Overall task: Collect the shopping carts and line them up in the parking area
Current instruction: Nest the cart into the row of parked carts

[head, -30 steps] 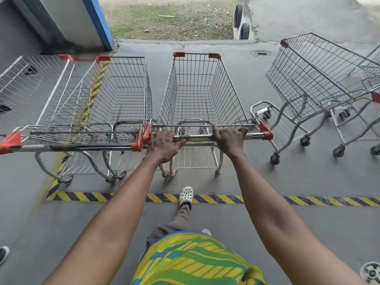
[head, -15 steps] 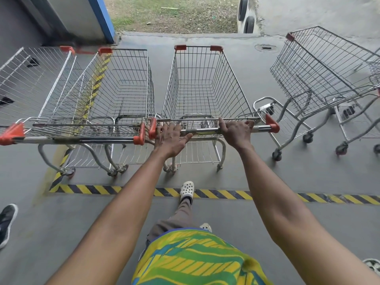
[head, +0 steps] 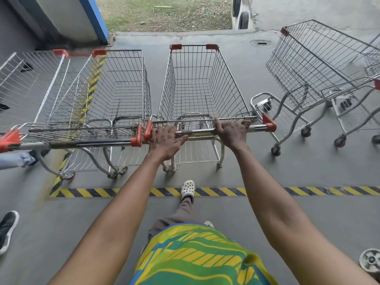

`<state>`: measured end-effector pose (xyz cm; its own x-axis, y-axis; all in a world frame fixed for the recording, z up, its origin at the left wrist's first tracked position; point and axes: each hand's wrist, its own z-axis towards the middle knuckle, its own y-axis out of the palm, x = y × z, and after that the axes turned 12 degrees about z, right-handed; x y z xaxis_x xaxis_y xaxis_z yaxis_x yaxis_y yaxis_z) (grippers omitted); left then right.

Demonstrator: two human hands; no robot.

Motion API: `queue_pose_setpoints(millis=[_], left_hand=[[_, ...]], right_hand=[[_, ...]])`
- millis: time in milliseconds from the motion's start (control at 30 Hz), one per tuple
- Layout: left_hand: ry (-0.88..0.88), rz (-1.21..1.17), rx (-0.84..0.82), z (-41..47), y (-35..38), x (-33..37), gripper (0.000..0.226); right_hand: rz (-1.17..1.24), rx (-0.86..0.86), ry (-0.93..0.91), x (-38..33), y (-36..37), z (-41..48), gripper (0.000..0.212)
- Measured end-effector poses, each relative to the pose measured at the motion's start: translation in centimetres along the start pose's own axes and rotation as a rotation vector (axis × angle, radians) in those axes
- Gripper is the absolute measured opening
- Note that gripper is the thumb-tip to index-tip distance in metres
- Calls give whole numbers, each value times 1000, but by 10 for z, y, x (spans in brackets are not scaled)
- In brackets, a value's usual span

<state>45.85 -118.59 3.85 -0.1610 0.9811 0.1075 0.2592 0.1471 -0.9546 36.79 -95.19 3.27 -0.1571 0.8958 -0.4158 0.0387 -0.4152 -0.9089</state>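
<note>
A wire shopping cart (head: 197, 83) with red corner caps stands straight ahead of me, its wheels just past the yellow-black floor stripe (head: 308, 191). My left hand (head: 166, 140) lies over the left part of its steel handle bar (head: 197, 131), fingers draped over the bar. My right hand (head: 232, 132) is wrapped around the right part of the same bar. Its red handle end touches that of the left cart (head: 115, 89), parked parallel. A third cart (head: 30, 83) stands further left.
Two more carts (head: 314, 64) (head: 370, 95) stand askew at the right. Another person's jeans leg (head: 14, 160) and black shoe (head: 7, 229) are at the left edge. My white clog (head: 187, 188) is on the stripe. A loose wheel (head: 371, 260) lies bottom right. A blue-edged wall (head: 94, 19) stands behind.
The cart has stayed beside the left cart with both hands on its handle. Another person's shoe and leg have come further into view at the left edge.
</note>
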Motion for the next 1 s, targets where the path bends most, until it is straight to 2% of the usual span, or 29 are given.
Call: queue_pose_setpoints(millis=[333,467,600,733,867,1000], left_hand=[[38,-3,70,1,4,-11,71],[23,6,64,5,6,-19,74],[11,10,71,7,10,-23,87],[6,-10,70,7,10,-20,74],[-21,-35,35,2,10,-15,78],[-6,19,39,1,15,-15,72]], right_hand=[[3,33,27,-5,5,-3,73],[-35,31,19,-11,7,-4,73],[-33,17,27,-11,10,-2,73],[-65,12,29,-8,13,-1,72],[-59,18,17,-11,8,-3,70],[-97,5,45,-6,14,1,81]])
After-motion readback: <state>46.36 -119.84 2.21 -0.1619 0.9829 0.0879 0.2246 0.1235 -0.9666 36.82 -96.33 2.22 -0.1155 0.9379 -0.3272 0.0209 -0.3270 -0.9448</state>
